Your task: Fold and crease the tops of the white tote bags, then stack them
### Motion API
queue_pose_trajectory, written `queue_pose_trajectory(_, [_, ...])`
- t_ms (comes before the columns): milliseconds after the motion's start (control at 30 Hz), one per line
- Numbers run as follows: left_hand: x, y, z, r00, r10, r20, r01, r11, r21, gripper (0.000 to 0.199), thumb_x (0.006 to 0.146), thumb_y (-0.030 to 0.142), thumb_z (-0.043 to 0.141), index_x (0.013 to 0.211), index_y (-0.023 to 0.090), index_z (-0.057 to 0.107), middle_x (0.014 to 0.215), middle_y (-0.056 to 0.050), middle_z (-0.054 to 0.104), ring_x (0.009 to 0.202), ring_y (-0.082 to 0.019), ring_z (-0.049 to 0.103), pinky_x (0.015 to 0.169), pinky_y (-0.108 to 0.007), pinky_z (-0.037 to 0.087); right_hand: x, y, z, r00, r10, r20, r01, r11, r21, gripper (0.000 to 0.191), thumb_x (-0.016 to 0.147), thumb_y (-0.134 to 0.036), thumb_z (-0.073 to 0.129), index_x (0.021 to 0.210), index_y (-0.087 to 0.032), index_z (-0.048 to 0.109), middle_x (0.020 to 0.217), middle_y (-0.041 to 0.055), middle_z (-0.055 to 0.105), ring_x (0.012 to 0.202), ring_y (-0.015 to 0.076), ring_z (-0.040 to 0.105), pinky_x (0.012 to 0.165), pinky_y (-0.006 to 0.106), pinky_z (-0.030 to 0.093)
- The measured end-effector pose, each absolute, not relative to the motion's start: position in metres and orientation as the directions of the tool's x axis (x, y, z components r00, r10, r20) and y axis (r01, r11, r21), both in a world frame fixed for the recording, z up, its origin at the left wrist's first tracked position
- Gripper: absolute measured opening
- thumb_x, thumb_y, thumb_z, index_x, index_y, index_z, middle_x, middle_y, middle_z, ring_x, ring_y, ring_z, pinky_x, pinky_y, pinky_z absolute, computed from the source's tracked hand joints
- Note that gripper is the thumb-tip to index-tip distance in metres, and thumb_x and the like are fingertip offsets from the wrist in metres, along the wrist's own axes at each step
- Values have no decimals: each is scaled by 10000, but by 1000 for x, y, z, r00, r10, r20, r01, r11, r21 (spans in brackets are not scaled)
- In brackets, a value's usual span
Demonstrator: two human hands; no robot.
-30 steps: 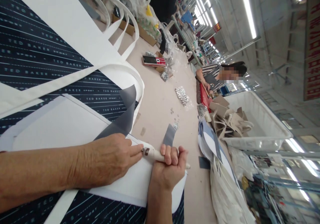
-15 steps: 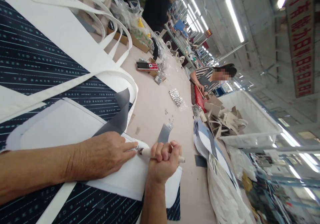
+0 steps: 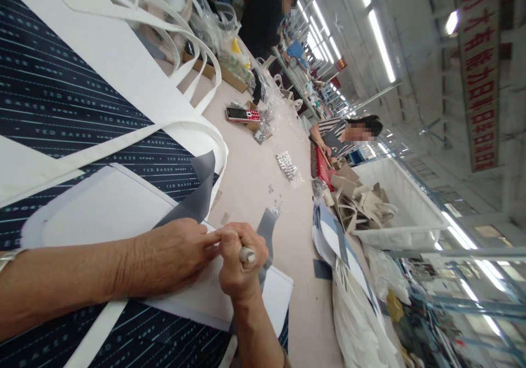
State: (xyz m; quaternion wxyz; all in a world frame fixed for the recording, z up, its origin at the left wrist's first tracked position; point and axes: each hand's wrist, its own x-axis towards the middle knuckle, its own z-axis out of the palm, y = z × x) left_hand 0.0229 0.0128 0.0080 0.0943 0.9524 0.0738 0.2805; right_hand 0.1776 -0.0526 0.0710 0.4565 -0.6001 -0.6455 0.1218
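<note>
Right hand (image 3: pixel 238 261) clenched around a white-handled tool (image 3: pixel 247 255), upright on the white panel (image 3: pixel 123 209). Left hand (image 3: pixel 172 255) pressed flat on the panel, fingertips touching the right fist. Beyond the panel, a white bin (image 3: pixel 400 198) with tan pieces (image 3: pixel 361 201) piled against its near wall.

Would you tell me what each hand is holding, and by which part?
The right hand grips a white cylindrical tool in its fist around the shaft. The left hand holds nothing, resting flat on the white panel.

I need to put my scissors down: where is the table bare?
Bare beige tabletop lies between the white bag straps and the clear packet of silver studs. Crowded: the red phone end and the bag pile.
</note>
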Motion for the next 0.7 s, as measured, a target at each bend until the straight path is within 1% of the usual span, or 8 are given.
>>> queue_pose_trajectory(67, [23,15,11,825,193,531,91,-973,212,146,865,197,804,1000,203,748,1001,-30,763,799,-255,702,663,-449,491,176,-41,80,163,921,355,637,176,-750,423,1071,-476,511,831,-224,752,688,15,700,586,156,648,582,278,533])
queue_pose_trajectory(133, [22,17,15,828,200,524,97,-971,217,122,883,217,794,996,198,753,990,-47,754,791,-256,705,675,-444,504,172,-26,88,220,940,260,599,80,-797,440,1072,-488,494,845,-209,747,619,-13,641,548,147,593,556,272,495])
queue_pose_trajectory(200, [21,18,18,841,219,494,115,-966,232,68,893,214,787,956,205,763,983,-57,754,782,-263,712,670,-448,510,167,-11,94,243,947,209,581,31,-813,438,1050,-512,510,838,-202,736,588,-31,602,553,145,565,561,270,475])
queue_pose_trajectory(333, [20,18,18,858,258,443,149,-952,266,88,910,234,788,996,215,787,1031,-74,767,827,-287,741,671,-444,538,158,5,100,243,949,202,615,10,-789,417,984,-532,543,767,-213,702,598,-39,594,577,141,544,592,276,457])
queue_pose_trajectory(433, [21,19,18,857,258,447,149,-953,265,105,918,246,788,1020,218,782,1050,-79,767,829,-283,740,673,-434,547,159,5,97,276,944,182,610,-26,-792,424,991,-540,523,778,-218,700,598,-45,579,583,147,542,610,287,447])
queue_pose_trajectory(567, [21,18,20,851,260,456,153,-954,259,95,927,262,773,1007,211,777,1060,-88,766,829,-287,742,691,-446,560,161,1,92,311,936,162,581,-52,-812,433,1000,-554,506,777,-227,681,587,-43,571,582,155,545,591,287,430])
queue_pose_trajectory(633, [20,18,19,846,268,461,147,-948,281,89,927,238,753,1007,209,779,1008,-77,783,833,-292,747,702,-446,566,157,0,90,275,945,177,599,-24,-800,405,996,-527,516,755,-235,662,599,-33,598,577,153,554,591,284,432])
queue_pose_trajectory(700, [20,17,16,837,284,468,144,-939,313,76,917,195,734,973,206,784,957,-65,807,851,-292,753,750,-437,585,153,0,89,205,959,196,642,19,-766,381,996,-500,529,734,-244,635,635,-15,644,599,157,580,608,283,443])
